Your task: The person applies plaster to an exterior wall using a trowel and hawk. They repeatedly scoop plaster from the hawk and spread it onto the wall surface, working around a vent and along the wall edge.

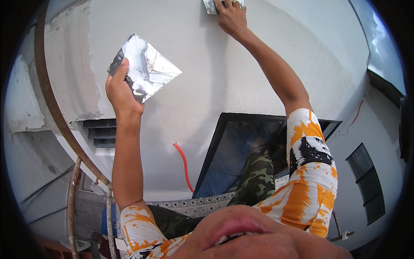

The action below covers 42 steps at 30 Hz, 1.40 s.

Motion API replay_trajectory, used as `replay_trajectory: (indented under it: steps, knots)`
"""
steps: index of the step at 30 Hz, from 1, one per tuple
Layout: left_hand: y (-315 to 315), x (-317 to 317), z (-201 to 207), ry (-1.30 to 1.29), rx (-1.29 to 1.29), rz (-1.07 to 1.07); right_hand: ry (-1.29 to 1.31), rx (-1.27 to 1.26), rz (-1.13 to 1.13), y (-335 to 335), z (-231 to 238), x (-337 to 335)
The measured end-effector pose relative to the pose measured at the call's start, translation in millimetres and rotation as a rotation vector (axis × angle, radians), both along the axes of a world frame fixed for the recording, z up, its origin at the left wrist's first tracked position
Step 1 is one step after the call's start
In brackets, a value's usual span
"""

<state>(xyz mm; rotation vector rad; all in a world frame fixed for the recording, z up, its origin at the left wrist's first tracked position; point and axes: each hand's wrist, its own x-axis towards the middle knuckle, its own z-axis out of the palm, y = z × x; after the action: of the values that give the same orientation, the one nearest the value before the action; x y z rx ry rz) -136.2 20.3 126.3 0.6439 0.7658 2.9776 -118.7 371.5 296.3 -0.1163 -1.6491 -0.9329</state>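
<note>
My left hand (123, 96) grips a square metal putty plate (151, 69) by its edge, thumb on top. White paste lies smeared across the plate, with dark bare patches along the side at my thumb. High up, my right hand (233, 19) is closed on a broad metal putty knife (211, 7), held at the pale wall (181, 108). The frame's upper edge cuts off part of that blade, and its handle is hidden by my fingers. The wall around it looks smooth and whitish, with a rougher, pinkish strip at the left.
A rusty curved pipe (51, 97) and thinner scaffold bars (73, 203) stand at left. Below me runs a perforated metal plank (207, 202). A red conduit (184, 166) sticks out of the wall beside a dark-framed window (233, 146). Louvre slats (102, 133) sit left of my forearm.
</note>
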Motion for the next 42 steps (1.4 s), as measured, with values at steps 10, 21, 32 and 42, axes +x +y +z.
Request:
replay_trajectory:
  steps: [10,21,32,42]
  knots:
    - [-1,2,2,-0.007,0.026,-0.019,-0.066,-0.225,0.052,-24,14,-7]
    - [-7,8,6,-0.032,-0.008,-0.010,-0.025,-0.193,0.067,-38,1,-14]
    - [-7,-1,2,0.000,0.032,-0.026,0.074,-0.327,0.150,-11,48,14]
    - [-9,1,3,-0.010,0.020,0.014,0.090,-0.464,0.195,25,27,42]
